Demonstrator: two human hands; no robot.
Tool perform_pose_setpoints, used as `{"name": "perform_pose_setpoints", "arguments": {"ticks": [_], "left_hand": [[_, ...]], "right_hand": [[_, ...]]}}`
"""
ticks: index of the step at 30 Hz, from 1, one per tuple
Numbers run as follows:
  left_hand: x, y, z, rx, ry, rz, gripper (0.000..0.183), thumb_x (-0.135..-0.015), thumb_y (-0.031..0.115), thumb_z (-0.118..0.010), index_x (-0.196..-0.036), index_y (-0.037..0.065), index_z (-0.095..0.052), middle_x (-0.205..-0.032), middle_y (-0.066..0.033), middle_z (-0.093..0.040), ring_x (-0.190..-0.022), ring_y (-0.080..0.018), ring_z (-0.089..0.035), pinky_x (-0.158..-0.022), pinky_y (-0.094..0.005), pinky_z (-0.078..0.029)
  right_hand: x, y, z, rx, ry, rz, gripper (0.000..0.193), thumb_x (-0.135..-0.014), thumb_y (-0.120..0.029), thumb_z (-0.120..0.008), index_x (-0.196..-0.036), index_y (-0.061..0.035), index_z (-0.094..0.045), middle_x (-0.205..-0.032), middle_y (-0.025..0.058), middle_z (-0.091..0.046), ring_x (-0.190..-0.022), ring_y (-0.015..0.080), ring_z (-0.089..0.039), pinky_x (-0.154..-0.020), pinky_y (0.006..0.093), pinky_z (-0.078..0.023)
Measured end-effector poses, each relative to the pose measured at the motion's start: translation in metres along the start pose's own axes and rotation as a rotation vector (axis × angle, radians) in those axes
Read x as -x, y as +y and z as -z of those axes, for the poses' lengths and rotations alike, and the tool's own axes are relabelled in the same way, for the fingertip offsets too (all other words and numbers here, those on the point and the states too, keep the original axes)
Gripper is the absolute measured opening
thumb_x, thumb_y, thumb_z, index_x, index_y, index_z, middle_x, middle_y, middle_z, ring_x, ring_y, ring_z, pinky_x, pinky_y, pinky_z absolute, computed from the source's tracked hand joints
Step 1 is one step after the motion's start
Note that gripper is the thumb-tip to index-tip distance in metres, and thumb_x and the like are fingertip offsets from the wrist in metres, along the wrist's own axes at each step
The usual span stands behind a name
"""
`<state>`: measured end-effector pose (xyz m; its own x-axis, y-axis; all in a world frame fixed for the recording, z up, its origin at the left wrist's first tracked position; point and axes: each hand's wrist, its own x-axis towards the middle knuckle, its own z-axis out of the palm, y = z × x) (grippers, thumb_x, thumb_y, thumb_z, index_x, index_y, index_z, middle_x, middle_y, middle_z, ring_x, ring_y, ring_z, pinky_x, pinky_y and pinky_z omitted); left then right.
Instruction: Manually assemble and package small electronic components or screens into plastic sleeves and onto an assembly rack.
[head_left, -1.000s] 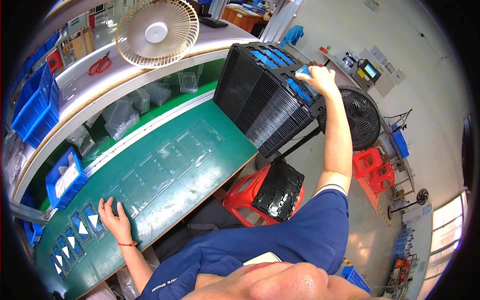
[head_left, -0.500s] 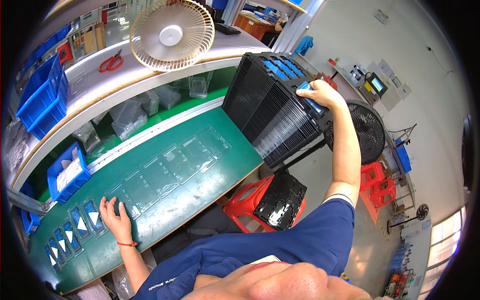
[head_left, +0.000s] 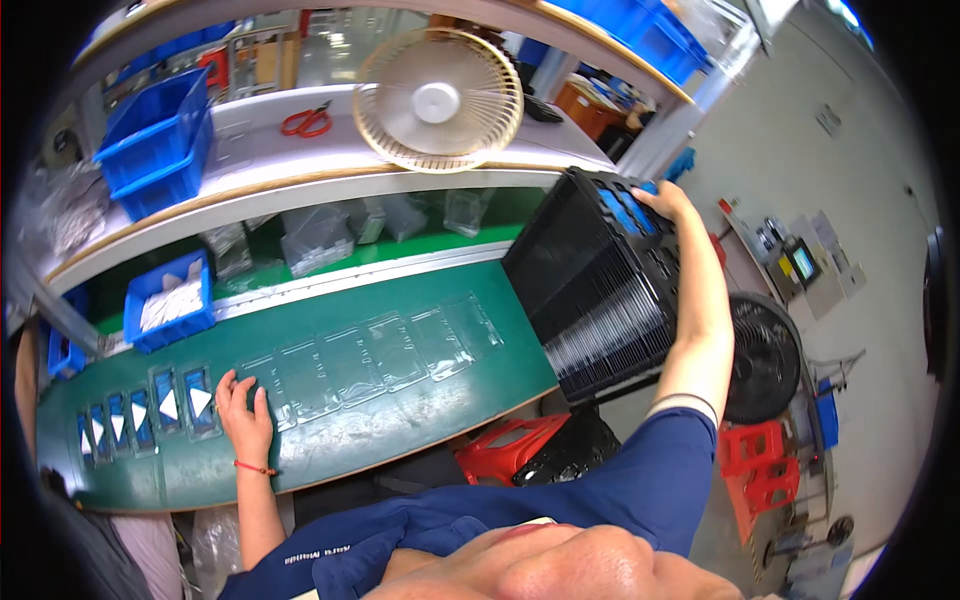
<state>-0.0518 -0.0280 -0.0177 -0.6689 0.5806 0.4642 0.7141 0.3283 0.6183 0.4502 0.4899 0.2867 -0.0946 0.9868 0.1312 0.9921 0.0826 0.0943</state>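
Note:
My left hand (head_left: 246,412) rests on the green tabletop (head_left: 400,418), fingers apart and holding nothing. It lies between a row of clear plastic blister trays (head_left: 352,365) on its right and several clear trays holding flat blue pieces with white triangles (head_left: 168,402) on its left. My right hand (head_left: 672,205) is at the top of a tall stack of black trays (head_left: 600,300) at the table's right end. Thumb and fingers close at the edge of a flat blue piece (head_left: 648,187) there; the fingertips are partly hidden. More blue pieces (head_left: 618,212) lie in the top tray.
A blue bin of white pieces (head_left: 170,304) stands at the table's back left. Above are a shelf with stacked blue bins (head_left: 155,145), red-handled snips (head_left: 306,122) and a pale fan (head_left: 437,105). A red stool (head_left: 510,445) and a black floor fan (head_left: 750,360) stand at the right.
The view has swung, so the bench looks more level. My right hand has shifted across the top tray toward its far side. My left hand stays on the table beside the filled clear trays.

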Motion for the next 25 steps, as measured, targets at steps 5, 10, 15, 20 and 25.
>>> {"name": "perform_pose_setpoints", "arguments": {"ticks": [5,10,15,20,25], "left_hand": [[-0.004,0.008,-0.002,0.022,0.017,-0.053,0.018,-0.077,0.007,-0.066,-0.094,0.002,-0.064,-0.118,-0.0174,-0.054,-0.1,-0.0334,-0.053,-0.089,-0.0412,-0.041],[-0.001,0.009,0.0,0.018,0.038,-0.037,0.017,-0.077,0.008,-0.067,-0.093,0.002,-0.065,-0.117,-0.0168,-0.054,-0.101,-0.0329,-0.053,-0.089,-0.0409,-0.042],[-0.001,0.009,0.001,0.025,0.029,-0.037,0.017,-0.077,0.008,-0.068,-0.093,0.003,-0.065,-0.118,-0.0161,-0.053,-0.101,-0.0322,-0.053,-0.089,-0.0403,-0.042],[-0.001,0.007,-0.001,0.044,0.024,-0.039,0.017,-0.077,0.007,-0.068,-0.093,0.002,-0.065,-0.118,-0.0158,-0.053,-0.101,-0.0319,-0.053,-0.089,-0.0402,-0.042],[-0.003,-0.004,-0.008,0.038,0.017,-0.056,0.019,-0.077,0.01,-0.068,-0.095,0.004,-0.066,-0.121,-0.0164,-0.053,-0.102,-0.0315,-0.053,-0.09,-0.0408,-0.042]], "right_hand": [[-0.011,0.035,-0.017,-0.272,0.052,0.053,0.094,-0.061,-0.069,-0.072,-0.103,0.0144,-0.062,-0.093,0.0251,-0.067,-0.089,0.0305,-0.067,-0.077,0.0381,-0.051],[0.034,-0.009,0.017,-0.142,0.102,0.029,0.082,-0.064,-0.061,-0.075,-0.1,0.011,-0.064,-0.1,0.0262,-0.065,-0.095,0.0298,-0.066,-0.081,0.0388,-0.05],[0.043,-0.03,0.029,-0.101,0.187,0.014,0.078,-0.07,-0.062,-0.07,-0.093,0.0127,-0.064,-0.094,0.025,-0.067,-0.089,0.0319,-0.066,-0.078,0.0395,-0.05],[0.043,-0.044,0.016,-0.102,0.033,0.011,0.099,-0.059,-0.071,-0.071,-0.106,0.0155,-0.06,-0.103,0.0317,-0.063,-0.096,0.0361,-0.065,-0.083,0.0389,-0.05],[0.043,-0.038,0.013,-0.119,-0.002,0.062,0.105,-0.058,-0.075,-0.069,-0.114,0.0129,-0.057,-0.11,0.0253,-0.063,-0.103,0.0368,-0.062,-0.093,0.0405,-0.045]]}}
